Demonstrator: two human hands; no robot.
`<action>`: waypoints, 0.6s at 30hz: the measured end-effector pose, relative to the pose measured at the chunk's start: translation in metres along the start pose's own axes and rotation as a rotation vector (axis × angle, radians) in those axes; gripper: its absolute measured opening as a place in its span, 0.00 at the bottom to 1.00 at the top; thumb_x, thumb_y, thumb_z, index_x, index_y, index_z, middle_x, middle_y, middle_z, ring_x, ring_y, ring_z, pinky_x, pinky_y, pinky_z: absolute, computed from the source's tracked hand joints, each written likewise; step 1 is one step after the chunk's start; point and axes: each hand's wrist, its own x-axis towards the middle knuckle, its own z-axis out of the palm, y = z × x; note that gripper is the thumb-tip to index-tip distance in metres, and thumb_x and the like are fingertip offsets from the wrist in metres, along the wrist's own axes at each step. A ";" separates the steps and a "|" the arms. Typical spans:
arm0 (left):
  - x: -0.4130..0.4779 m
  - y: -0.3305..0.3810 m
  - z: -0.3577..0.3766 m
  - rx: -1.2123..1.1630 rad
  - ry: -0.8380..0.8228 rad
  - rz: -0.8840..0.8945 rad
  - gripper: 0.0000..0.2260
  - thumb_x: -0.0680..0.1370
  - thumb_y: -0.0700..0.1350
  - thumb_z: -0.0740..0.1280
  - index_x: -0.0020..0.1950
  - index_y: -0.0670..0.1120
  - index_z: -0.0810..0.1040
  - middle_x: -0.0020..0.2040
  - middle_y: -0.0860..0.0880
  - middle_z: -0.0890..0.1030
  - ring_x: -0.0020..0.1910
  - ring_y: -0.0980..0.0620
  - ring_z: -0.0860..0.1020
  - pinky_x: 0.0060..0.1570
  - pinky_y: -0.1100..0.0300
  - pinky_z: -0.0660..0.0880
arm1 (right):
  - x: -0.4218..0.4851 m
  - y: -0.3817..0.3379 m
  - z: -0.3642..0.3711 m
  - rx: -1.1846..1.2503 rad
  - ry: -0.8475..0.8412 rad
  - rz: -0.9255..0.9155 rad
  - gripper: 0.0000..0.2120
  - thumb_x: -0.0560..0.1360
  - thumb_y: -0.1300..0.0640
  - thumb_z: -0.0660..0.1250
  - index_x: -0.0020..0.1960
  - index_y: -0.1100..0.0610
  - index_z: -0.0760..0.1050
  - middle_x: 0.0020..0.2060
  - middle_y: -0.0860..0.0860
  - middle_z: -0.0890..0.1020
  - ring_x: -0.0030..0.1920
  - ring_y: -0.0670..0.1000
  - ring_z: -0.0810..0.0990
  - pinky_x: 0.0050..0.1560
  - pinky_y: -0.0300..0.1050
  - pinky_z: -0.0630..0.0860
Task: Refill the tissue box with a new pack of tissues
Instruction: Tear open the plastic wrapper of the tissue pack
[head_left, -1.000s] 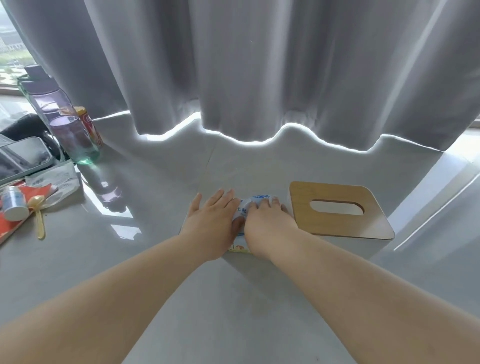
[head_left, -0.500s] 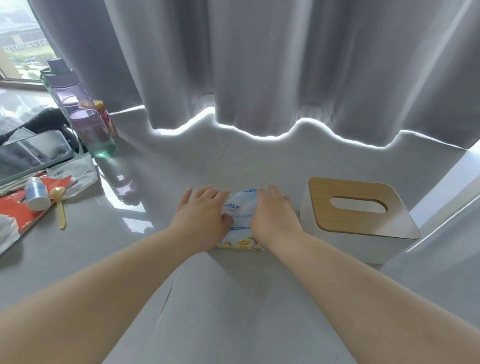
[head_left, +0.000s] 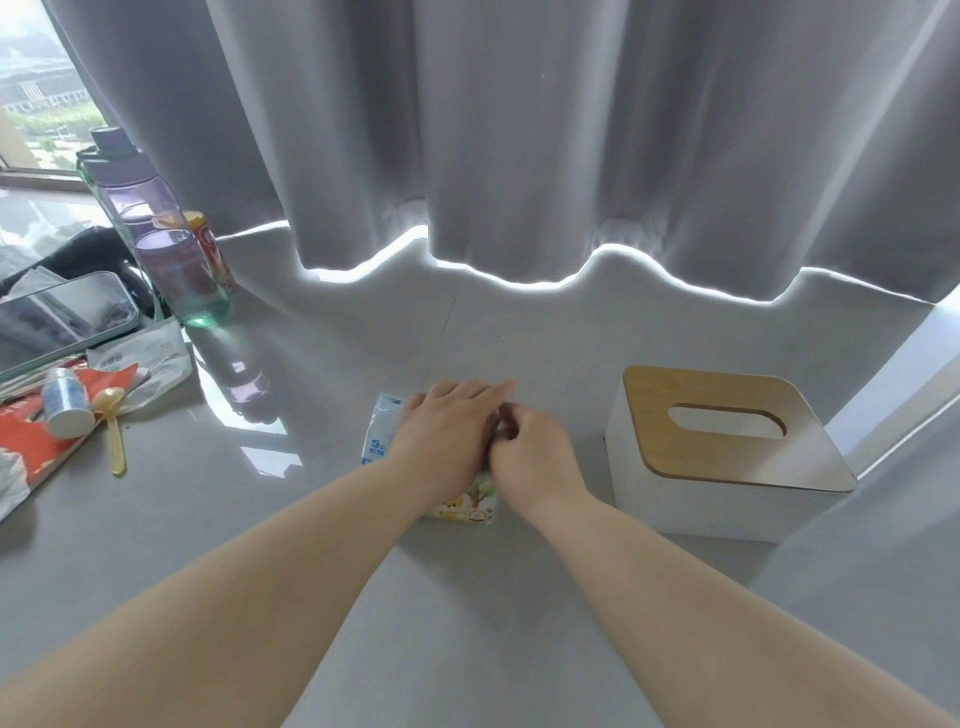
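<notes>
The white-and-blue plastic-wrapped tissue pack (head_left: 382, 431) lies with its long axis pointing away from the person, under both touching hands. The left hand (head_left: 447, 436) presses flat on it. The right hand (head_left: 535, 457) is curled, its grip hidden.

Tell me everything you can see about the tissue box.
The tissue box is white with rounded corners, topped by a flat wood-look lid with an oval slot; no tissue shows in it. It stands upright, lid on, on the grey table, just right of the right hand, which does not touch it.
</notes>
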 end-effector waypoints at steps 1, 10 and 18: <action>0.001 -0.001 0.001 0.008 -0.008 0.001 0.21 0.78 0.47 0.60 0.71 0.57 0.63 0.66 0.57 0.69 0.64 0.50 0.66 0.59 0.57 0.63 | 0.002 0.003 0.001 0.068 0.007 0.037 0.11 0.75 0.64 0.57 0.41 0.55 0.76 0.32 0.50 0.78 0.34 0.50 0.74 0.30 0.36 0.68; 0.003 -0.009 0.021 -0.162 0.164 -0.018 0.10 0.81 0.47 0.58 0.50 0.50 0.79 0.48 0.51 0.78 0.48 0.49 0.73 0.50 0.56 0.68 | 0.018 0.019 0.007 0.452 0.108 0.295 0.11 0.68 0.60 0.62 0.47 0.55 0.80 0.42 0.55 0.84 0.42 0.53 0.80 0.44 0.47 0.76; -0.002 -0.008 0.019 -0.130 0.228 -0.005 0.14 0.80 0.52 0.52 0.47 0.50 0.77 0.47 0.55 0.78 0.47 0.51 0.72 0.46 0.59 0.62 | 0.031 0.033 0.001 0.472 -0.105 0.221 0.10 0.72 0.66 0.66 0.40 0.55 0.83 0.33 0.53 0.82 0.33 0.51 0.77 0.37 0.43 0.75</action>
